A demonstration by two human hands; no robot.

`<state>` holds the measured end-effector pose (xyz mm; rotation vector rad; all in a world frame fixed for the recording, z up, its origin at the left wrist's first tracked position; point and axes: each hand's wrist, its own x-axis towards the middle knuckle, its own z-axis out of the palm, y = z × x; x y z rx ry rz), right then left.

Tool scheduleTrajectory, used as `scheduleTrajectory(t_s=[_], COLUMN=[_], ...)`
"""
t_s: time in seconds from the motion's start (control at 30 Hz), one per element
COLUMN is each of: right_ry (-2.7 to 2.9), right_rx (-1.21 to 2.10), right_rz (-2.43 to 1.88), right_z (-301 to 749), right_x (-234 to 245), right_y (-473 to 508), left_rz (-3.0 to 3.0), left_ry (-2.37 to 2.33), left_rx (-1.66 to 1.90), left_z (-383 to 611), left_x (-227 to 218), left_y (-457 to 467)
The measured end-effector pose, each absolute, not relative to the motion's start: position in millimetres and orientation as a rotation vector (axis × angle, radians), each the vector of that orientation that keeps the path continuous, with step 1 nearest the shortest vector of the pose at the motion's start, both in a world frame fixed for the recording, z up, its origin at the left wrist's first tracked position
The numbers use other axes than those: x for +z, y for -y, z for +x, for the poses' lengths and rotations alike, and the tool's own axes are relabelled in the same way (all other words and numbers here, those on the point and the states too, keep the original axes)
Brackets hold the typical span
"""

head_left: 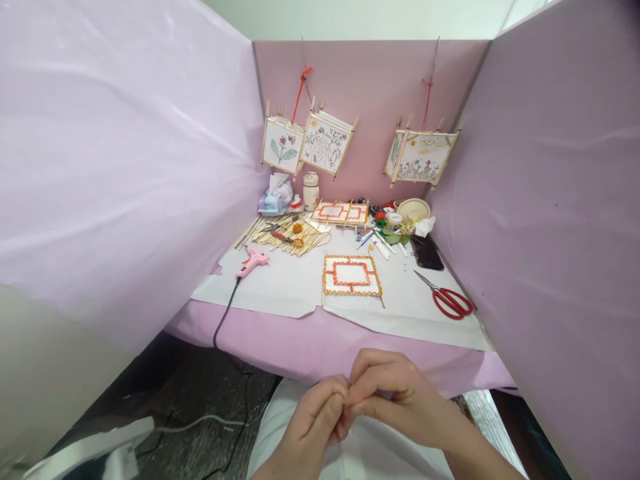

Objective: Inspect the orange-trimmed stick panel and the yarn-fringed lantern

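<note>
Over my lap, in front of the table's edge, my two hands meet with fingertips touching. My left hand [320, 413] is closed, its thumb pressed against the curled fingers. The fingers of my right hand [395, 390] pinch together right at the left fingertips. Whatever lies between them, if anything, is hidden or too small to make out. Beyond the hands, on white paper, lies a square stick-framed panel [351, 273] edged in gold and orange trim. Red-handled scissors [453, 303] rest to its right, and a pink hot glue gun [253, 261] stands to its left.
Thin wooden sticks [280, 233] with pliers [281, 236] lie at back left. More trimmed panels [340, 213], a white jar [311, 192], markers [381, 248] and a black phone [427, 253] sit behind. Lanterns [327, 143] hang above. The glue gun's cord [225, 313] drops over the edge.
</note>
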<state>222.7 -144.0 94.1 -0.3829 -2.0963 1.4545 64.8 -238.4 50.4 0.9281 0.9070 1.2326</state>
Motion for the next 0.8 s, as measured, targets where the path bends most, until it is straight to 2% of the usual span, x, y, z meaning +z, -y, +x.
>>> scheduleTrajectory(t_s=[0.17,0.4,0.67,0.8], right_ry=[1.593,1.084,0.921,1.024], right_rx=[1.786,2.221,2.319,2.197], right_rz=[-0.429,-0.397,-0.402,-0.43], right_z=[203,182,177,177], right_x=[66,45,38,33], right_y=[146,149,150,151], left_rz=[0.708,0.591,0.568,0.761], left_ry=[-0.92,-1.079,-1.077,-1.304], left_rx=[1.38,1.343,1.309,1.44], left_z=[68,63,63,62], left_x=[53,61,58,56], left_y=[230,222,221,221])
